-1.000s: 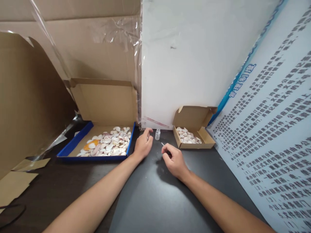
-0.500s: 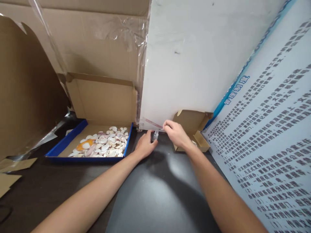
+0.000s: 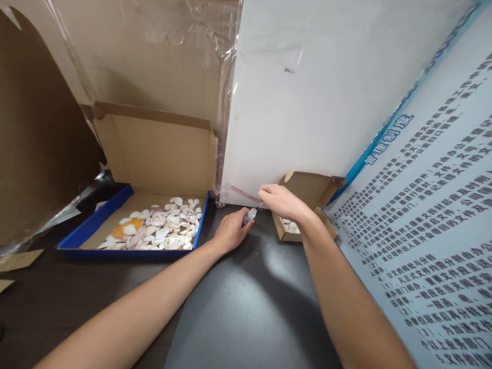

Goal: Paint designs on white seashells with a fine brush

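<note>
My left hand [image 3: 230,231] grips a small clear vial [image 3: 249,215] that leans to the right on the dark table [image 3: 238,307]. Just above the vial's mouth hovers my right hand [image 3: 280,201], fingers pinched together; a thin tool was in it earlier, and now I cannot make it out. Behind my right wrist stands a small open cardboard box [image 3: 307,190] with a few shells showing. To the left lies a blue-rimmed tray [image 3: 96,225] full of pale shells [image 3: 161,230].
Cardboard sheets [image 3: 38,128] and plastic film wall in the left and back. A white board [image 3: 326,87] stands behind the vial. A printed poster [image 3: 434,215] leans along the right. Cardboard scraps [image 3: 17,259] lie at the table's left edge.
My left hand closed around the vial and tipped it. My right hand moved from the table up and back to just above the vial's mouth, in front of the small box.
</note>
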The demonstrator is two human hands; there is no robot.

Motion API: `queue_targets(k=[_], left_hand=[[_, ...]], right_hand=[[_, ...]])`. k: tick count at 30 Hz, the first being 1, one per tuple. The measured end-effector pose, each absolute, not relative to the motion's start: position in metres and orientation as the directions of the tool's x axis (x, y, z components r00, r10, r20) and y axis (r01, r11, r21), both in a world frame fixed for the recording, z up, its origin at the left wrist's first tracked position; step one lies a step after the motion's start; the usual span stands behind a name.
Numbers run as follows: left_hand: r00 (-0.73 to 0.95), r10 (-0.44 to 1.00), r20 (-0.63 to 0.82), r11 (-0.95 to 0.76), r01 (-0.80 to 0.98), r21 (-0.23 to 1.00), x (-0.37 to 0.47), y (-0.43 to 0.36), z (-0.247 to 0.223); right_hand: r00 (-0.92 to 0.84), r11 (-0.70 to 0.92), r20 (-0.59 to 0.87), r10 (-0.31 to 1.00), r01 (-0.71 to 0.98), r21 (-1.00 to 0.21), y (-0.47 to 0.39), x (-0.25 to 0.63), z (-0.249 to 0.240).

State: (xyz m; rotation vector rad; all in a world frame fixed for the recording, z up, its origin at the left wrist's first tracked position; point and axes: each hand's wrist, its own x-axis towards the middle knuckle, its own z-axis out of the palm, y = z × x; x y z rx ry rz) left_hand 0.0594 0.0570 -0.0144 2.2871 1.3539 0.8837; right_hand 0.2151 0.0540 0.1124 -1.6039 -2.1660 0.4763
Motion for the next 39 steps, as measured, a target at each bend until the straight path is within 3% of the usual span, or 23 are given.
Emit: queue_targets(k=[21,39], left_hand=[[0.387,0.834,0.393,-0.550,0.627,0.551,0.060,0.048,-0.008],[0.404,0.810,0.424,-0.586,0.561,0.585,0.059,0.048,-0.008]], right_hand=[[-0.359,0.344,0.058,0.932,0.816,-0.464,0.054,0.211,0.108],[-0.282,0.257,0.003,0.959,0.870,-0.421,0.057,0.205,0.099]])
